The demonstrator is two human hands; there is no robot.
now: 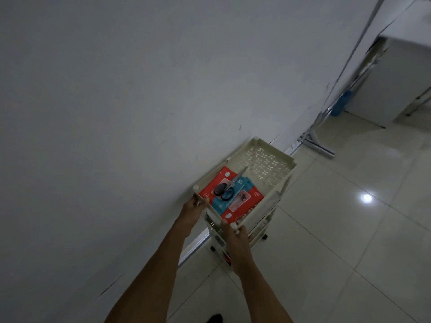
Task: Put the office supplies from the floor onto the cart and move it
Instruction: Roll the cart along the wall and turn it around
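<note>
Both hands, left hand (194,206) and right hand (235,234), grip the near rim of the cream cart (283,180) carrying scissors (227,188) on a wipes pack (235,199).

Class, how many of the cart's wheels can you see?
2: a left wheel between the forearms, and a right wheel beside the right hand, both under the cart. Others are probably hidden.

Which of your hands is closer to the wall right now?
Left. The left hand grips the cart's near corner on the side next to the wall; the right hand grips the other near corner, on the open-floor side, farther from it.
</note>
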